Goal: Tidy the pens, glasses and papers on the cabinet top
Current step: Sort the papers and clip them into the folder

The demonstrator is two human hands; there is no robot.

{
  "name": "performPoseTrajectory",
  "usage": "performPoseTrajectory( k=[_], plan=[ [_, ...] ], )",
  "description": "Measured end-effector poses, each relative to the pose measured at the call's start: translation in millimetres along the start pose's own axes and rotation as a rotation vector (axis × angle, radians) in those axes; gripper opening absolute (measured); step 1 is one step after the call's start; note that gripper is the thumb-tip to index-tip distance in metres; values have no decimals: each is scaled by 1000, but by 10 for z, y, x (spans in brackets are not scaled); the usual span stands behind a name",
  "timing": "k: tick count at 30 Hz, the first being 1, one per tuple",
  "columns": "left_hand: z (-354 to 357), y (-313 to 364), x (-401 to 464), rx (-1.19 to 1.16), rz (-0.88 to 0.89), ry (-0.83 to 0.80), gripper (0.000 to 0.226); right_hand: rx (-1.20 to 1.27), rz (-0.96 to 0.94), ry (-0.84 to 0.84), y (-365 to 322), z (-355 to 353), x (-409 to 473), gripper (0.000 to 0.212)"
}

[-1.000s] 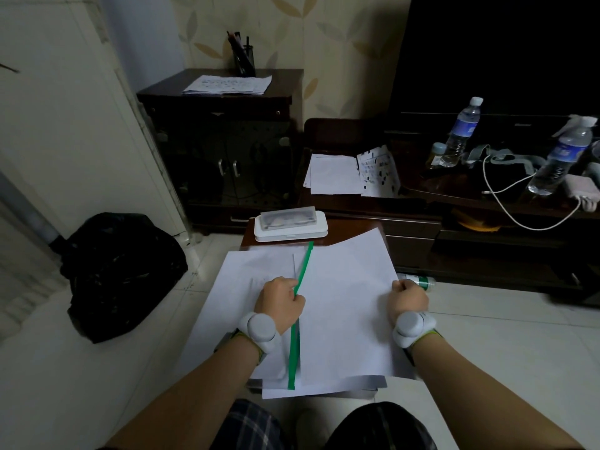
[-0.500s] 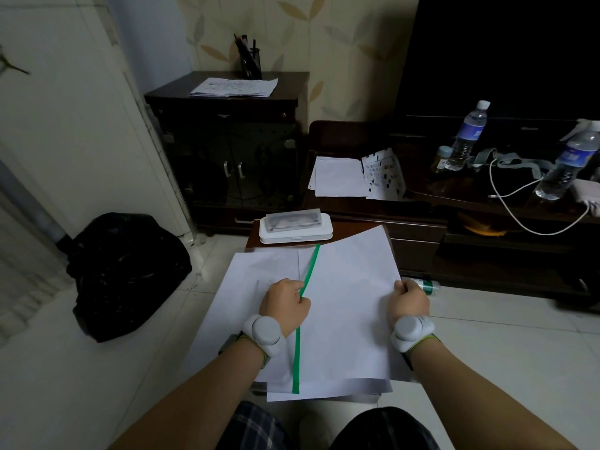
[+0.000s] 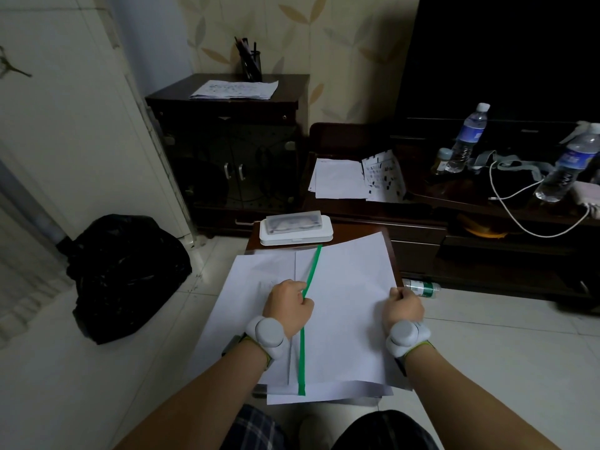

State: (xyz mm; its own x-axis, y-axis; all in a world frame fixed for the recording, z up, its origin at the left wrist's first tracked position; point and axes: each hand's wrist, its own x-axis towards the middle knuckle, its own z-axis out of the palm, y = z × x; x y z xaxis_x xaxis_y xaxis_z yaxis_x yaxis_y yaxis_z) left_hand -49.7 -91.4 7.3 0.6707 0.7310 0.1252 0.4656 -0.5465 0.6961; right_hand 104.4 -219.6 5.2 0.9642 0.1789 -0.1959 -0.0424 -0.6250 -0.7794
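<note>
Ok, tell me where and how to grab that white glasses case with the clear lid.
Pinch the white glasses case with the clear lid across its short width, thumb on the near long edge, coming from above: it lies flat, long side facing you, top unobstructed.

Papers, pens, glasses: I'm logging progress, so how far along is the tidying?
Looks done: pens stand in the holder on the cabinet beside a paper stack, and the glasses lie in their case. In hand: the left hand grips the green spine bar while the right hand holds the sheets. Left: loose papers on the low unit.
</note>
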Motion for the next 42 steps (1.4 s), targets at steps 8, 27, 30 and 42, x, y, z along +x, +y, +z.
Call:
performPoseTrajectory(
  k=[8, 27, 30, 42],
  plan=[
    [42, 55, -7, 14, 5, 2, 41, 35, 5, -39, -32, 138, -81, 29],
    [100, 120, 14, 2, -38, 3, 18, 8, -50, -131, -110, 329, -203, 28],
    [98, 146, 23, 21, -24, 15, 33, 19, -64, -149, -132, 398, -216, 28],
    [122, 160, 47, 45, 14, 39, 35, 70, -69, -228, -179, 570, -295, 25]
  ],
)
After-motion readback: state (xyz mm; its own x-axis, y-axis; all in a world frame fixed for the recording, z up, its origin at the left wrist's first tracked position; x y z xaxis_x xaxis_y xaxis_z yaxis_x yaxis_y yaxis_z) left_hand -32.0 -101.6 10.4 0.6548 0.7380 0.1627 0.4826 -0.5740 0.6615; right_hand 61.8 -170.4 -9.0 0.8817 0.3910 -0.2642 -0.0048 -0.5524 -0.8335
